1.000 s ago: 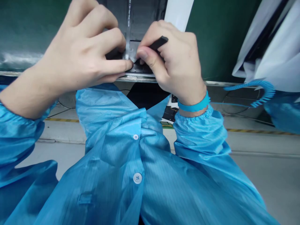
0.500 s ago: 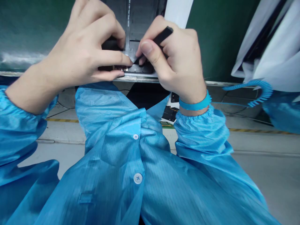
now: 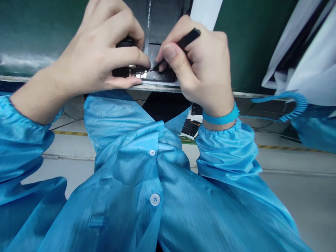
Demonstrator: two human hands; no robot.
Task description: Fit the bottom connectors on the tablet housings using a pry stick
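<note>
A dark, laptop-like casing (image 3: 168, 26) lies at the near edge of the bench, a small circuit board (image 3: 138, 72) in its front part. My right hand (image 3: 202, 66) grips a slim black stick-shaped tool (image 3: 189, 38), probably a spudger. Its lower tip points down and left beside the board, close to a thin dark wire. From the left, my left hand (image 3: 102, 52) reaches over the casing with its fingers apart. Its index fingertip rests near the tool's tip, and the thumb lies along the casing's front edge. The fingertips hide part of the board.
The green bench mat (image 3: 249, 42) spreads on both sides, with a white sheet (image 3: 207, 14) beside the casing. A blue coiled cord (image 3: 299, 101) hangs at right near white cloth (image 3: 312, 66). Below the bench edge are black parts (image 3: 190, 127). A blue band (image 3: 222, 117) circles my right wrist.
Both hands, the tool and the casing appear slightly further right in view. More of the circuit board shows between my left thumb and index finger. The right hand keeps its grip.
</note>
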